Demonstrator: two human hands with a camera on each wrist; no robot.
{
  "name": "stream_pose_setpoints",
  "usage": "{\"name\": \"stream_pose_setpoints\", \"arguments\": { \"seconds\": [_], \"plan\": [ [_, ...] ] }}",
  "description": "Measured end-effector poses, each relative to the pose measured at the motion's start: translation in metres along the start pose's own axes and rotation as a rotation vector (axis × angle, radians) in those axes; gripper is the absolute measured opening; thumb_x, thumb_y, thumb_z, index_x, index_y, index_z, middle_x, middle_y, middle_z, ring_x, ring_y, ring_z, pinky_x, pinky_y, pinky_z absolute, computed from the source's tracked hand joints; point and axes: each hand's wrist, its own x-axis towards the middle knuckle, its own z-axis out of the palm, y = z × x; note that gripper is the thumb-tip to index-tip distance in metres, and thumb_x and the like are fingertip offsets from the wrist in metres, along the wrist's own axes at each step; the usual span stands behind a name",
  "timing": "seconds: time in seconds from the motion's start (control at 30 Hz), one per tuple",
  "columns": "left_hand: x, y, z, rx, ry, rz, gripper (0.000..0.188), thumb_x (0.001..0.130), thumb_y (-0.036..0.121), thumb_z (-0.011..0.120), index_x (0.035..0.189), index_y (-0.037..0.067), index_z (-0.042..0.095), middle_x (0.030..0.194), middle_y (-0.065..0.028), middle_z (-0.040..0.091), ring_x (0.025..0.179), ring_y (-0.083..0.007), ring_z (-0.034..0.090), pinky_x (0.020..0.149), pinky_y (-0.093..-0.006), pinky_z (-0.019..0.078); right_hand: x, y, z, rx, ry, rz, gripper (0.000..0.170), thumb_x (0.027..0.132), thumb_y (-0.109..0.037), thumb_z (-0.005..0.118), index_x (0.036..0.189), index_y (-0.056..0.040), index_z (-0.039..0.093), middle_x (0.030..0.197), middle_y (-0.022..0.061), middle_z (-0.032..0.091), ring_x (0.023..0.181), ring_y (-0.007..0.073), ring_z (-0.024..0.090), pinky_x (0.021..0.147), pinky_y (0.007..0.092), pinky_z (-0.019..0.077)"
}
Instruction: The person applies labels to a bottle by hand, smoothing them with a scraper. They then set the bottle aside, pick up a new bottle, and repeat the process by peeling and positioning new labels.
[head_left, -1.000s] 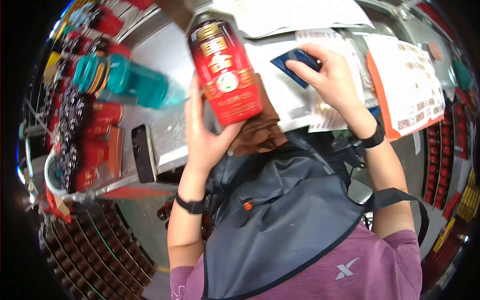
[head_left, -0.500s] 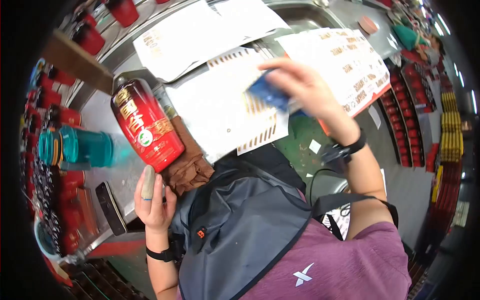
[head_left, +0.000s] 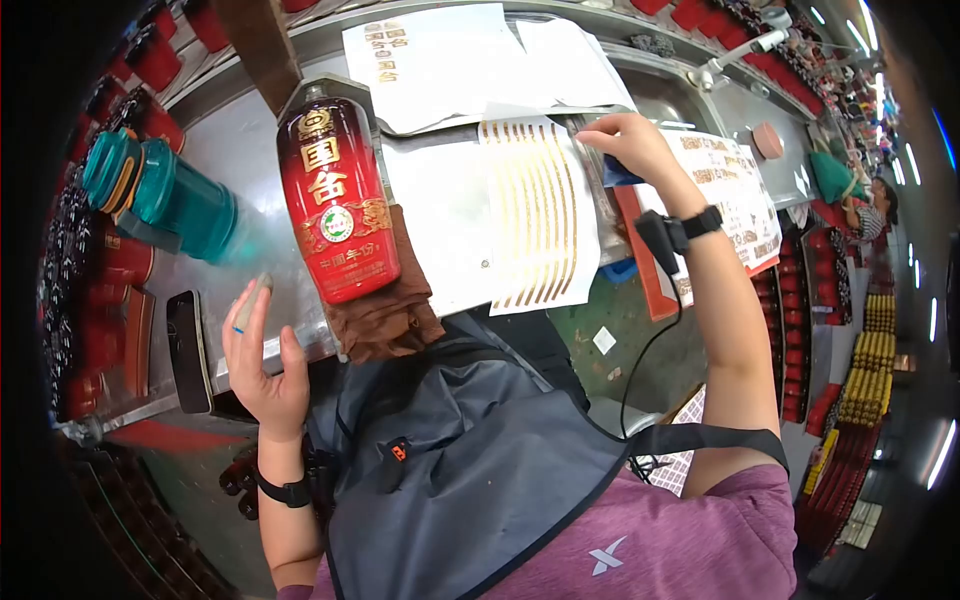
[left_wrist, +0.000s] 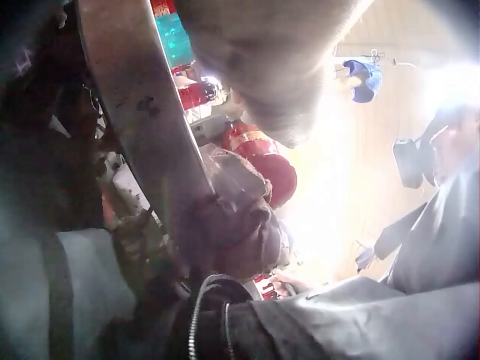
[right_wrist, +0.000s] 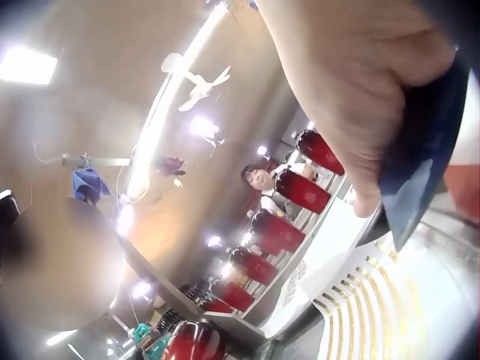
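Note:
A large red bottle with a dark top and gold lettering [head_left: 345,255] lies on the worktable in the head view, its base end over a folded brown cloth [head_left: 390,325]. Left of that base my left hand [head_left: 265,375] is held apart from it, fingers extended and empty, with a pale cover on one finger. My right hand [head_left: 640,155] pinches a dark blue flat scraper [head_left: 620,175] beside a white sheet of gold strips [head_left: 540,215]. The scraper [right_wrist: 424,161] shows larger in the right wrist view. In the left wrist view, the bottle's red base [left_wrist: 277,176] appears beyond the cloth.
A teal water bottle [head_left: 185,205] and a phone [head_left: 187,350] are on the table's left. A brown wooden post [head_left: 255,50] stands by the bottle neck. White label sheets [head_left: 450,65] lie behind; another printed sheet [head_left: 725,185] is at right. Red bottles line the left edge.
My left hand has let go of the bottle and moved off to its left. My right hand, still with the scraper, has shifted toward the far end of the strip sheet. The head view has turned.

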Motion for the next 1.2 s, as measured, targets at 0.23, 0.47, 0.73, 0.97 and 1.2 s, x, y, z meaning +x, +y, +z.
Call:
{"name": "stream_pose_setpoints", "arguments": {
  "seconds": [0.23, 0.47, 0.73, 0.97, 1.2],
  "plan": [
    [-0.007, -0.001, -0.009, -0.025, 0.031, -0.047, 0.039, 0.084, -0.001, 0.061, 0.124, -0.002, 0.063, 0.123, -0.0193, 0.065, 0.120, -0.0369, 0.058, 0.105, -0.0451, 0.0413, 0.020, -0.018, 0.026, -0.156, 0.020, 0.095, 0.037, 0.079, -0.037, 0.075, 0.098, -0.0060, 0.077, 0.090, 0.0132, 0.074, 0.080, 0.0251, 0.071, 0.073, 0.0345, 0.0533],
    [-0.003, -0.004, -0.010, -0.049, 0.015, -0.017, 0.038, 0.083, -0.002, 0.061, 0.121, -0.002, 0.064, 0.122, -0.0191, 0.065, 0.119, -0.0371, 0.059, 0.104, -0.0445, 0.0420, 0.015, -0.015, 0.035, 0.117, 0.032, 0.105, 0.021, 0.077, -0.024, 0.079, 0.081, -0.0042, 0.073, 0.072, 0.0047, 0.068, 0.062, 0.0130, 0.059, 0.060, 0.0287, 0.0455],
    [-0.003, -0.003, -0.011, -0.080, 0.061, -0.009, 0.038, 0.083, -0.002, 0.061, 0.120, -0.002, 0.065, 0.120, -0.0201, 0.066, 0.117, -0.0379, 0.060, 0.103, -0.0451, 0.0432, 0.009, -0.001, 0.036, 0.107, 0.127, 0.116, 0.022, 0.081, -0.023, 0.073, 0.093, -0.0049, 0.076, 0.075, 0.0057, 0.071, 0.064, 0.0128, 0.062, 0.062, 0.0279, 0.0474],
    [0.004, 0.006, -0.020, -0.064, 0.084, 0.021, 0.039, 0.079, 0.002, 0.064, 0.118, 0.000, 0.067, 0.115, -0.0192, 0.067, 0.114, -0.0379, 0.061, 0.100, -0.0448, 0.0455, -0.046, -0.052, 0.016, 0.428, 0.345, 0.002, 0.021, 0.091, -0.009, 0.065, 0.108, 0.0002, 0.074, 0.089, 0.0067, 0.075, 0.081, 0.0076, 0.067, 0.071, 0.0213, 0.0495],
    [0.041, 0.047, -0.020, -0.204, -0.168, 0.237, 0.059, 0.064, 0.030, 0.087, 0.117, 0.010, 0.070, 0.106, -0.0041, 0.067, 0.094, -0.0269, 0.057, 0.086, -0.0374, 0.0451, -0.126, -0.195, 0.021, 0.561, -0.346, -0.272, 0.023, 0.087, -0.001, 0.068, 0.109, -0.0025, 0.071, 0.086, 0.0019, 0.072, 0.074, 0.0068, 0.062, 0.068, 0.0237, 0.0498]
  ]
}}
